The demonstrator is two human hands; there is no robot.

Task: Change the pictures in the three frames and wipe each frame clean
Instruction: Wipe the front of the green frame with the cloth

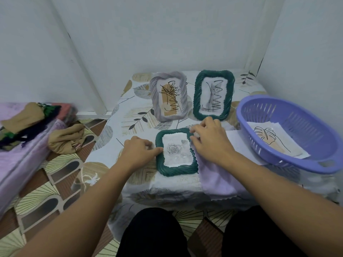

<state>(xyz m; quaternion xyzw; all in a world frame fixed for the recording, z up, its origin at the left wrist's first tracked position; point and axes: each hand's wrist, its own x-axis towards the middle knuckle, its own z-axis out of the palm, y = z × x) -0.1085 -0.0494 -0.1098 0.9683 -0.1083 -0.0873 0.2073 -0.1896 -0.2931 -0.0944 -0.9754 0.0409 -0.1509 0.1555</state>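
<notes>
Three frames are seen on the bench (141, 182). Two are stood up at the back; the near green frame (176, 170) is laid flat, its rose picture (176, 150) still inside. Its left edge is pinched by the left hand (138, 152), and its top right corner by the curled right hand (211, 138). The frame should be held steady, and the purple cloth (217, 178) kept close.

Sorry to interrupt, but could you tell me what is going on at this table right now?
A person is handling a green frame lying flat on the table, left hand at its left edge, right hand at its top right corner. A lilac cloth lies beside it. Two more frames stand behind, and a purple basket holds a spare picture.
</notes>
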